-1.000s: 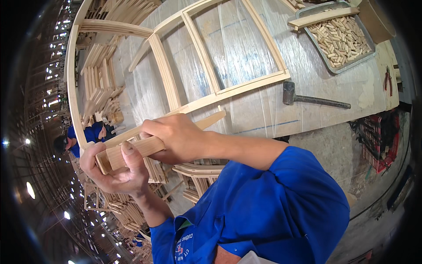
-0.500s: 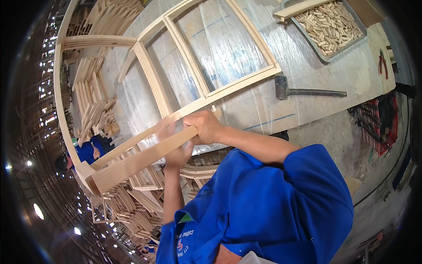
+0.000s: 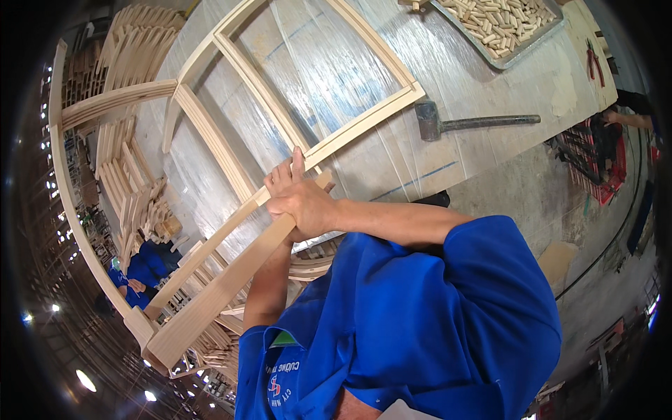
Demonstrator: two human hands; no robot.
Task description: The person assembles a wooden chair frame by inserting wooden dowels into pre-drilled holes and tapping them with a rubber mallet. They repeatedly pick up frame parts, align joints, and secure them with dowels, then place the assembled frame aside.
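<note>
The left grip [image 3: 285, 176], a bare hand, has left the lower-left end of the long, flat, pale wooden bar [image 3: 221, 288] and has come up beyond the right grip [image 3: 306, 208]. Now its fingers lie on the near rail of the large, pale, curved wooden frame [image 3: 257, 91]; how firmly they close, I cannot tell, because the other hand covers part of them. The right grip is wrapped around the bar near its upper end. The bar slants in front of the frame, and its lower end lies at the frame's corner; whether it is joined there is not clear. So both hands are now close together, and the lower end seems to need no hand.

The grey worktop [image 3: 381, 164] is covered with wrinkled clear film. On it are a black mallet [image 3: 465, 125], a grey metal tray [image 3: 532, 44] of short wooden dowels [image 3: 490, 24], and red-handled pliers [image 3: 596, 68]. Below it stands a red plastic crate [image 3: 615, 175], and a co-worker's hand [image 3: 621, 117] has appeared near it. At left, stacked pale wooden parts [image 3: 136, 42] fill the room near another person in blue [image 3: 150, 267].
</note>
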